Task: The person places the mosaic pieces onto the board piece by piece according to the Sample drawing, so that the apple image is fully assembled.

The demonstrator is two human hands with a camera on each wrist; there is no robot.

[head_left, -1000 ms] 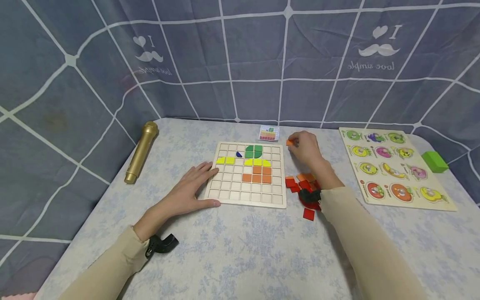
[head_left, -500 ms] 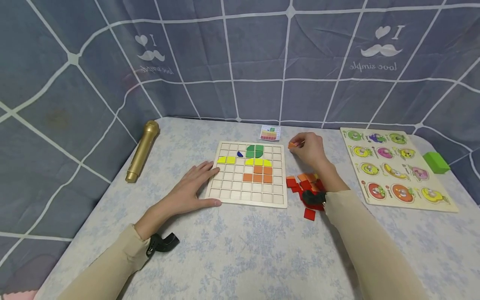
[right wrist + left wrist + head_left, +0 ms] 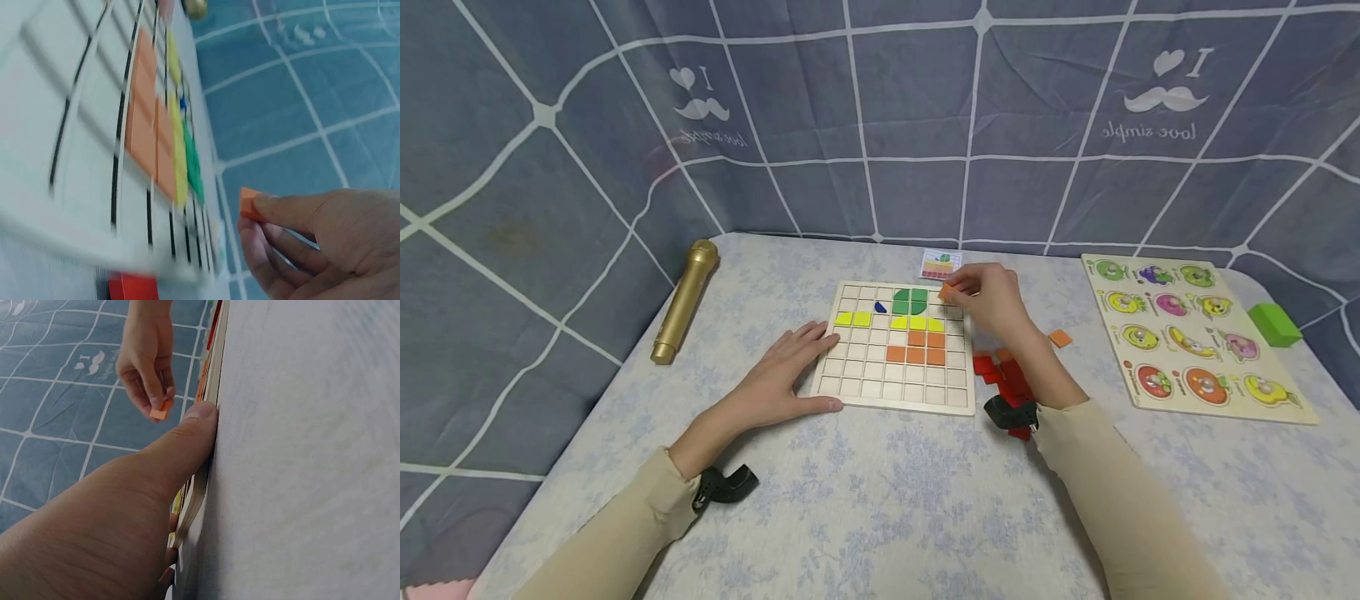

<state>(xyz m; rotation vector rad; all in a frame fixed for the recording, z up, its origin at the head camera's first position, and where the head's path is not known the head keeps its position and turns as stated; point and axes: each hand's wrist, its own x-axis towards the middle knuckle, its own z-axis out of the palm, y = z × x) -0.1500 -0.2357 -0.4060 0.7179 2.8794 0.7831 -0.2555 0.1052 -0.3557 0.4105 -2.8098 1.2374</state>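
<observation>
My right hand [image 3: 996, 304] pinches a small orange tile [image 3: 947, 292] between thumb and fingertips, over the far right corner of a wooden grid board [image 3: 852, 372]. In the right wrist view the pinched tile [image 3: 250, 204] is held up off the board. On the grid lie orange tiles [image 3: 915, 357], yellow pieces [image 3: 853, 318], green rounded pieces [image 3: 910, 302] and a small blue piece [image 3: 880, 307]. My left hand [image 3: 778, 379] rests with fingers spread at the board's left edge. Its thumb [image 3: 181, 447] touches the board's side in the left wrist view.
Red tiles [image 3: 984, 365] lie heaped right of the board, partly under my right wrist. A loose orange tile [image 3: 1060, 337] lies further right. Beyond the board is a pattern card [image 3: 941, 264]. Around these are a gold microphone [image 3: 686, 302], a fruit puzzle [image 3: 1172, 337] and a green block [image 3: 1274, 325].
My right hand has moved left with the orange tile, from beside the board to over its far right corner. A loose orange tile now shows right of the forearm. My left hand stays put.
</observation>
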